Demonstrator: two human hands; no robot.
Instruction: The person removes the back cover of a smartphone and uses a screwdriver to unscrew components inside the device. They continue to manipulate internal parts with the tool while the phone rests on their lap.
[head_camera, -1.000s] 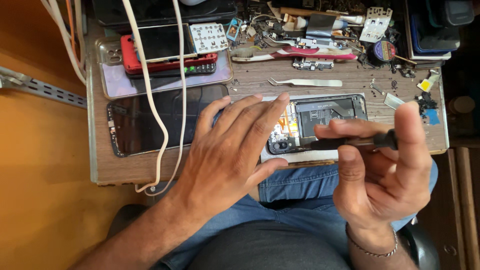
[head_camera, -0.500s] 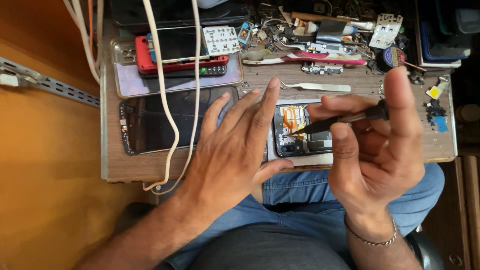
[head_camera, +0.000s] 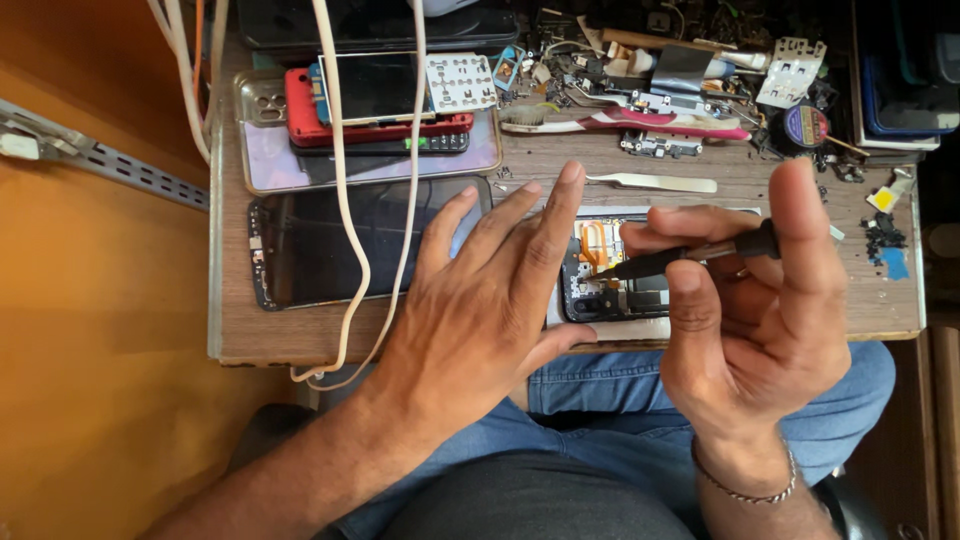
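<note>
The left hand (head_camera: 490, 300) lies flat and open, palm down, fingers spread, pressing on the left part of an opened phone (head_camera: 615, 270) that rests on the wooden bench (head_camera: 880, 310) near its front edge. The right hand (head_camera: 745, 300) is closed around a dark screwdriver (head_camera: 690, 255), pinched between thumb and fingers, with the index finger raised straight; the tool's tip points left, toward the left hand, and meets the phone's exposed insides just beside an orange flex strip (head_camera: 594, 243). Whether the tip sits in a screw cannot be told. Left of the left hand, partly under its fingers, lies a dark phone screen (head_camera: 320, 240) face up, and two white cables (head_camera: 350, 200) run across it to the bench's front edge. Beyond the left hand's fingertips sits a stack of phones (head_camera: 380, 110), a red one on top of a clear-cased one. Beyond the right hand lie metal tweezers (head_camera: 655, 183), and farther off a toothbrush (head_camera: 640, 122) among a heap of small parts (head_camera: 640, 60). A thin bracelet (head_camera: 745, 490) circles the right wrist, and blue jeans (head_camera: 620, 400) show beneath both hands.
</note>
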